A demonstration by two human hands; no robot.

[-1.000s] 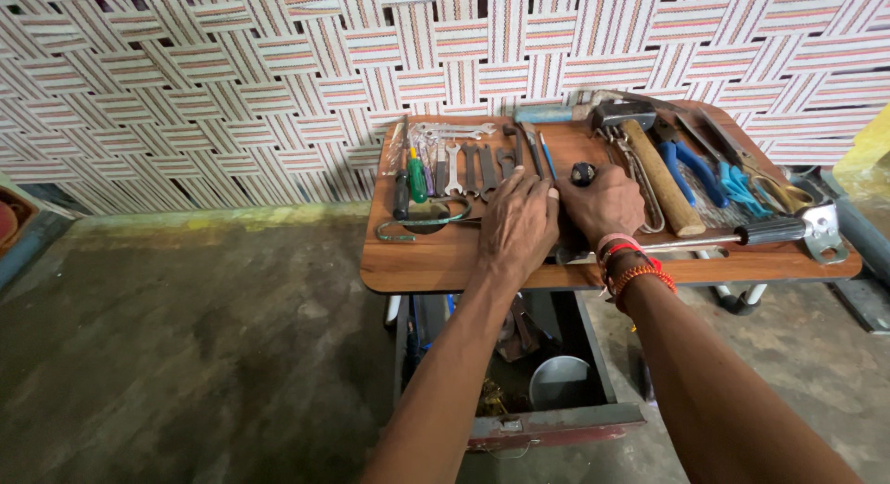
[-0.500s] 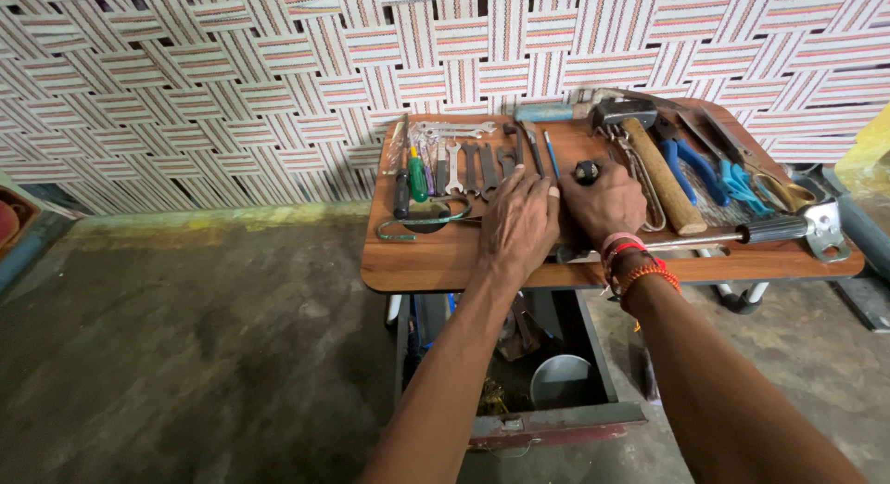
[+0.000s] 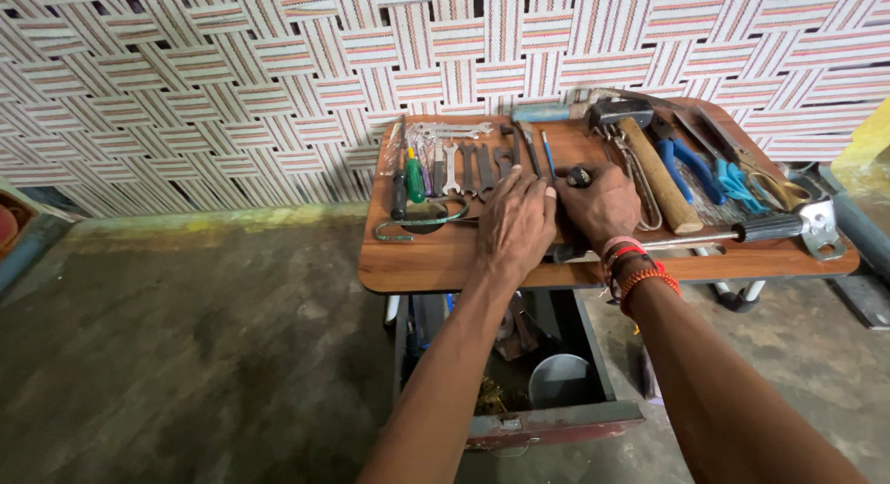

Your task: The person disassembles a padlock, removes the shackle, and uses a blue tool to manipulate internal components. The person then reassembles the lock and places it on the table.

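Both my hands rest side by side near the middle of the wooden tabletop. My left hand lies palm down with the fingers stretched flat and together, holding nothing that I can see; it presses on the board, and whatever may be beneath the palm is hidden. My right hand sits just beside it, touching it, with the fingers curled loosely around a small black knob-like piece that shows above my thumb and forefinger. Whether I really grip that piece or only rest against it I cannot tell. Red and orange bead bracelets ring my right wrist.

Just beyond my left fingertips lies a row of flat spanners, and farther left of that hand a green-handled screwdriver and a bent metal hook. Right of my right hand lies a hammer with a wooden handle, then blue-handled pliers beyond it. A long steel bar with a black grip runs out from near my right wrist toward the board's right edge. Below my forearms an open metal box stands under the tabletop, with a grey cup-shaped tin inside it.
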